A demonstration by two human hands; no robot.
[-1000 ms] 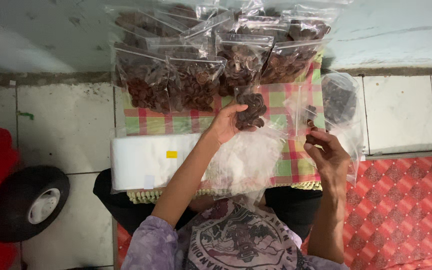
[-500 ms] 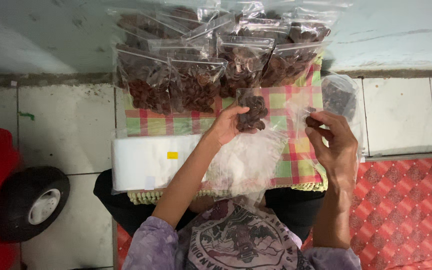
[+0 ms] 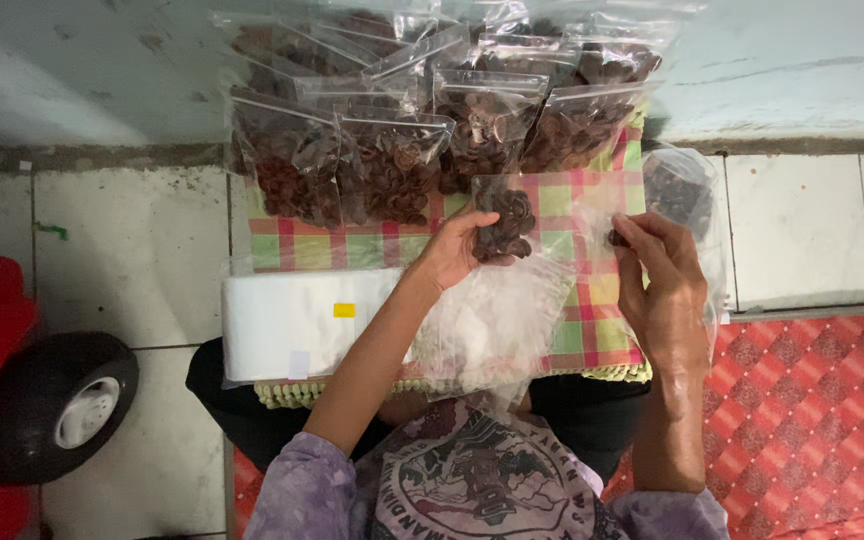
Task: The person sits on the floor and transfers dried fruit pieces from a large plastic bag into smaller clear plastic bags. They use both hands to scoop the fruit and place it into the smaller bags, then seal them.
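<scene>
My left hand point(image 3: 457, 250) grips a small clear bag point(image 3: 505, 222) holding dark brown dried pieces, raised over the checked cloth point(image 3: 582, 330). My right hand point(image 3: 664, 285) pinches one small dark piece point(image 3: 616, 238) at its fingertips, just right of that bag and next to an open clear bag of the same pieces point(image 3: 677, 190). Several filled, sealed clear bags point(image 3: 392, 165) lie in rows on the cloth's far side. A heap of empty clear bags point(image 3: 487, 325) sits under my left wrist.
A flat stack of white plastic sheets point(image 3: 292, 325) lies left of the cloth. A red toy vehicle with a black wheel point(image 3: 57, 405) stands at the far left. White floor tiles point(image 3: 132, 240) meet a grey wall, and a red patterned mat point(image 3: 812, 420) lies at right.
My right hand has risen from the cloth's near edge toward the held bag, now pinching a dark piece. My left hand keeps the small bag almost still.
</scene>
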